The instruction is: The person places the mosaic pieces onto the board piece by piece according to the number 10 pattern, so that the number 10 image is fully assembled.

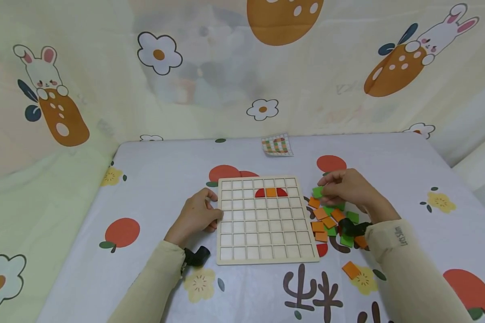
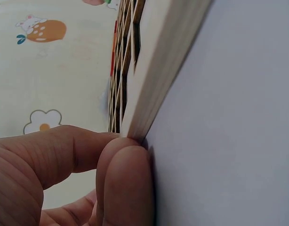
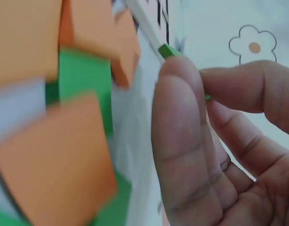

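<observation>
A pale wooden grid board (image 1: 268, 262) lies flat on the table. Near its far side, an orange square tile (image 1: 271, 192) sits in a cell between two red rounded pieces (image 1: 260, 193). My left hand (image 1: 195, 212) is at the board's left edge, and the left wrist view has thumb and finger pinching the board's side (image 2: 156, 70). Over the right side of the table, my right hand (image 1: 347, 188) pinches a green square tile (image 1: 317, 192) between thumb and fingers. In the right wrist view the fingertips mostly cover that green tile (image 3: 167, 50).
Right of the board is a loose heap of orange tiles (image 1: 319, 214) and green tiles (image 1: 352, 217), partly under my right hand and wrist. A red rounded piece (image 1: 322, 249) touches the heap's near side. One orange tile (image 1: 351, 270) lies apart. Behind the board rests a patterned card (image 1: 277, 146).
</observation>
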The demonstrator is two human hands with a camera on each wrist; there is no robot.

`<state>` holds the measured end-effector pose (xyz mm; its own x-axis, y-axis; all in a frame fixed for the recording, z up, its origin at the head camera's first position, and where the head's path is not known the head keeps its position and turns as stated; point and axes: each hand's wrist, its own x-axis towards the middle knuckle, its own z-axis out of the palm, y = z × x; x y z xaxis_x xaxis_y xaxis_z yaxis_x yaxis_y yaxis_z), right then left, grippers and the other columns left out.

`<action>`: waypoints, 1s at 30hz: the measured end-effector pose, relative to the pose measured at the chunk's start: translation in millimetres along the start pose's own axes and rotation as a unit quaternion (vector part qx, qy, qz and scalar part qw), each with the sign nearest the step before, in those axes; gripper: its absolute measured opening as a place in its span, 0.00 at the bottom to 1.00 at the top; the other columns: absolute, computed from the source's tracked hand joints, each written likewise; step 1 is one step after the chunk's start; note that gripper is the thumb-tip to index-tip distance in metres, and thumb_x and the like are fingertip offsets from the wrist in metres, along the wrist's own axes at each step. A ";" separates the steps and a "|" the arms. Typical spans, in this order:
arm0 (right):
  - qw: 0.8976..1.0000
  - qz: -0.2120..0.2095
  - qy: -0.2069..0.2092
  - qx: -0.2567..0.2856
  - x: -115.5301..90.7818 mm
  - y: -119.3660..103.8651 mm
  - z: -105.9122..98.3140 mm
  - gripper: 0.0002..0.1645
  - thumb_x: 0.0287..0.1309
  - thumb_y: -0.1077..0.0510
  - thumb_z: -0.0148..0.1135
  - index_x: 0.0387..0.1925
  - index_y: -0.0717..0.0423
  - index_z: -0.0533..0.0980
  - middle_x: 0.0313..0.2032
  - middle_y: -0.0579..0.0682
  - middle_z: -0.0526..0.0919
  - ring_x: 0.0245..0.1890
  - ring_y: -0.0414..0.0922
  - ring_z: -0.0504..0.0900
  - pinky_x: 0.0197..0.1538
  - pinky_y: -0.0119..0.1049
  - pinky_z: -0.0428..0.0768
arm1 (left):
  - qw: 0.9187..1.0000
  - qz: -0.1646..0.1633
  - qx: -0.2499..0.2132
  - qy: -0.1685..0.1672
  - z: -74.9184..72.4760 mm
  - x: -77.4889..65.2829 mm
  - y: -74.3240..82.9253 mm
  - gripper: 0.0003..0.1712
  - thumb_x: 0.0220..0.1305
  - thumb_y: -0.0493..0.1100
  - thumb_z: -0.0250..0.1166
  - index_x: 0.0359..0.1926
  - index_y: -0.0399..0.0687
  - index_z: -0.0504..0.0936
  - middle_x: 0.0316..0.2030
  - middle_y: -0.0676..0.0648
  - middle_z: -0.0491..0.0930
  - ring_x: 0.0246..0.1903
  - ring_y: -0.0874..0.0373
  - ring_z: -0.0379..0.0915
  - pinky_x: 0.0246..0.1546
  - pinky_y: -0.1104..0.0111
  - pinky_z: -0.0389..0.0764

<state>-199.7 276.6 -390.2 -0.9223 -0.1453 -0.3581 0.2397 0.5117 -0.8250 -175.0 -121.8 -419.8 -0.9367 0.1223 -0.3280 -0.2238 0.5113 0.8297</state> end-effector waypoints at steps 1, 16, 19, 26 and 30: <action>1.000 0.003 0.003 0.014 0.3 -0.6 2.1 0.20 0.69 0.62 0.63 0.56 0.72 0.76 0.36 0.55 0.86 0.32 0.48 0.89 0.41 0.40 0.90 | 1.000 0.000 0.000 0.000 -0.1 -0.1 0.3 0.21 0.59 0.33 0.69 0.53 0.42 0.74 0.32 0.42 0.77 0.19 0.55 0.81 0.21 0.66 0.86; 0.996 0.002 -0.016 0.091 3.3 -9.1 26.8 0.21 0.68 0.62 0.66 0.56 0.73 0.74 0.36 0.56 0.88 0.32 0.47 0.90 0.41 0.39 0.90 | 1.000 0.001 -0.002 0.000 -0.3 -0.6 0.7 0.21 0.60 0.34 0.70 0.53 0.41 0.74 0.33 0.42 0.76 0.19 0.55 0.81 0.21 0.66 0.86; 0.996 0.002 -0.016 0.085 4.7 -11.0 30.2 0.20 0.68 0.62 0.66 0.55 0.73 0.75 0.37 0.57 0.88 0.32 0.47 0.90 0.41 0.38 0.90 | 1.000 0.000 -0.002 0.001 -0.5 -0.5 0.3 0.21 0.60 0.34 0.70 0.53 0.42 0.74 0.33 0.42 0.76 0.19 0.55 0.81 0.21 0.66 0.86; 0.996 0.003 -0.022 0.083 7.1 -14.6 37.0 0.19 0.67 0.62 0.67 0.54 0.72 0.76 0.36 0.56 0.89 0.32 0.46 0.90 0.40 0.37 0.90 | 1.000 -0.001 -0.002 0.001 -0.3 -0.4 -0.4 0.21 0.60 0.34 0.70 0.53 0.42 0.74 0.33 0.42 0.76 0.19 0.55 0.81 0.21 0.66 0.86; 0.996 0.014 -0.027 0.086 7.7 -19.1 41.1 0.19 0.67 0.62 0.67 0.54 0.71 0.77 0.35 0.56 0.89 0.32 0.47 0.90 0.41 0.38 0.90 | 1.000 -0.002 -0.003 0.000 -0.2 -0.5 -0.1 0.21 0.60 0.34 0.69 0.53 0.42 0.74 0.33 0.42 0.76 0.19 0.55 0.82 0.22 0.66 0.86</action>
<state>-199.0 230.8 -395.1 -0.8984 -0.1806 -0.4002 0.3169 0.3641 -0.8758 -174.6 -122.0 -419.6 -0.9361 0.1194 -0.3307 -0.2288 0.5073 0.8309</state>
